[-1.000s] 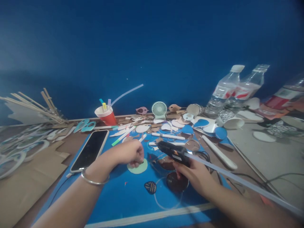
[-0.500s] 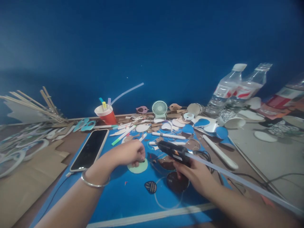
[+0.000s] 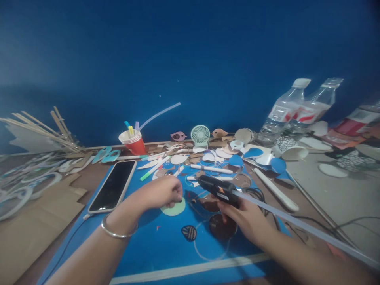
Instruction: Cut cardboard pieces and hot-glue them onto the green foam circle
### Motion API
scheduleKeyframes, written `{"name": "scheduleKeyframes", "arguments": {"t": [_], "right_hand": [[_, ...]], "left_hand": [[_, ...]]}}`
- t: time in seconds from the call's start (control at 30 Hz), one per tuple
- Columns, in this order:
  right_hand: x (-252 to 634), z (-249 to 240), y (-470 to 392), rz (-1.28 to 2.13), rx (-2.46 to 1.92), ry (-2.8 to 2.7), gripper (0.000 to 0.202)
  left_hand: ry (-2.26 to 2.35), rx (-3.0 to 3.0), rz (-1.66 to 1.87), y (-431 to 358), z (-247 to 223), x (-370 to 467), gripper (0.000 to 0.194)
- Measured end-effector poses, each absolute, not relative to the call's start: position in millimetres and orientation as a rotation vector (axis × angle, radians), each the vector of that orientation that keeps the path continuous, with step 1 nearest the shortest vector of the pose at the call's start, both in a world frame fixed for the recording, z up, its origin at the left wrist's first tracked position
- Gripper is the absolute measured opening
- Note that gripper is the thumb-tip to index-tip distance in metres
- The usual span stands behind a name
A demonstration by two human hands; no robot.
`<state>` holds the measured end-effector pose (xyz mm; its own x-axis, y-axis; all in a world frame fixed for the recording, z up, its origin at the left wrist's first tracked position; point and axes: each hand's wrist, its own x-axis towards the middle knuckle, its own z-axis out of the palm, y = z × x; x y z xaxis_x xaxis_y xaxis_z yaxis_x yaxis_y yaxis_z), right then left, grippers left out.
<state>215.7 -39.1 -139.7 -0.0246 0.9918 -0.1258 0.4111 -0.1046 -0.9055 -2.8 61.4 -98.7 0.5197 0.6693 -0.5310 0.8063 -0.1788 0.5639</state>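
My left hand (image 3: 170, 192) is curled with its fingers together, right at the green disc (image 3: 174, 209) and covering part of it; I can't tell whether they pinch anything. My right hand (image 3: 247, 215) is wrapped round the black glue gun (image 3: 218, 188), its nozzle pointing left, toward my other hand but apart from it. A long clear glue stick (image 3: 297, 222) runs out of the back, over my right forearm.

The green disc lies flat on the blue mat (image 3: 148, 253). Nearer me on the mat is a dark leaf (image 3: 189, 233), and right of that a brown disc (image 3: 223, 226) sits below my right hand. My phone (image 3: 113, 186) lies left of my left hand, face up, with a cable at its near end.

Past my hands, pens (image 3: 212, 169) and paper scraps (image 3: 179, 159) are strewn about. Behind them the green fan (image 3: 200, 135) stands between two bird cutouts (image 3: 178, 136), near the blue wall (image 3: 190, 59). The red cup (image 3: 135, 144) stands to their left, holding coloured sticks, and clear bottles (image 3: 282, 111) lean at the right of the table (image 3: 84, 178).
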Motion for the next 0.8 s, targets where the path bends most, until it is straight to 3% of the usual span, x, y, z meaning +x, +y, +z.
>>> {"name": "scheduleKeyframes", "arguments": {"t": [0.8], "right_hand": [[216.8, -140.5, -40.8, 1.097, -1.612, -1.529, 0.041]], "left_hand": [[1.270, 2.024, -0.172, 56.0, -104.3, -1.8, 0.018]]}}
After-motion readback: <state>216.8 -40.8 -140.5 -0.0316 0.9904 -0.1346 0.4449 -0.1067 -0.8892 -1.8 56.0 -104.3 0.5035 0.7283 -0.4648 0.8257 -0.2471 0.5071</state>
